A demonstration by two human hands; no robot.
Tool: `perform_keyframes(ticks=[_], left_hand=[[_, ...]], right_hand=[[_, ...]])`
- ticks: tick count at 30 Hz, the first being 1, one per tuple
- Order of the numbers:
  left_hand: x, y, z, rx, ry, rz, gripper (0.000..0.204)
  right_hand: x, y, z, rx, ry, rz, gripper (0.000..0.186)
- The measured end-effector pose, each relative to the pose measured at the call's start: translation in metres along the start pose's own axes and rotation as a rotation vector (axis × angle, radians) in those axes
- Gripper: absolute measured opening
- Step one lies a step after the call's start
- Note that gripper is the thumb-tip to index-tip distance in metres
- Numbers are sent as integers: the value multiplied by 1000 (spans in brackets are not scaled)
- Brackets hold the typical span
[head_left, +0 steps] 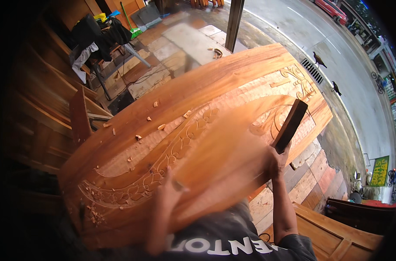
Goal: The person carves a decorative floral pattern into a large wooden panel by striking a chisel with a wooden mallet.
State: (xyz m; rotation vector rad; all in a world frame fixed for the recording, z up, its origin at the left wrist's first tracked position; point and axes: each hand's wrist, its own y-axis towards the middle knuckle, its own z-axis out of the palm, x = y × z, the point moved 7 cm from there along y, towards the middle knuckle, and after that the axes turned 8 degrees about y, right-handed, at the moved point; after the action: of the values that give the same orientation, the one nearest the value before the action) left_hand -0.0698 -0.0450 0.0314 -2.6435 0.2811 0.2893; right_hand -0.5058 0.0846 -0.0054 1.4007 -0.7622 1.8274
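A large carved wooden panel lies before me, with leafy vine carving along a curved band and more scrollwork at its far right end. My right hand is closed round a dark wooden block, which tilts up and to the right above the panel. Over the near left part of the panel is my left hand, blurred by motion. A small greyish thing shows between its thumb and fingers, too smeared to name. Pale wood chips are scattered over the panel's left half.
A stand draped with dark cloth and a green broom are at the far left. A post rises beyond the panel. Two dark birds stand at the roadside. A panelled wooden door lies at the lower right.
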Motion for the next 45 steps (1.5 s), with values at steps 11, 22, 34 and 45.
perform_keyframes(ticks=[11, 22, 34, 45], left_hand=[[-7, -18, 3, -136, -51, -101, 109], [-40, -56, 47, -208, -129, -370, 99], [-67, -32, -22, -532, -696, -126, 62], [-116, 196, -103, -623, -1519, 182, 38]], right_hand=[[16, 0, 6, 94, 84, -50, 92], [7, 14, -18, 315, 17, -51, 79], [12, 5, -19, 290, 166, 223, 44], [39, 23, 2, 353, 105, 233, 61]])
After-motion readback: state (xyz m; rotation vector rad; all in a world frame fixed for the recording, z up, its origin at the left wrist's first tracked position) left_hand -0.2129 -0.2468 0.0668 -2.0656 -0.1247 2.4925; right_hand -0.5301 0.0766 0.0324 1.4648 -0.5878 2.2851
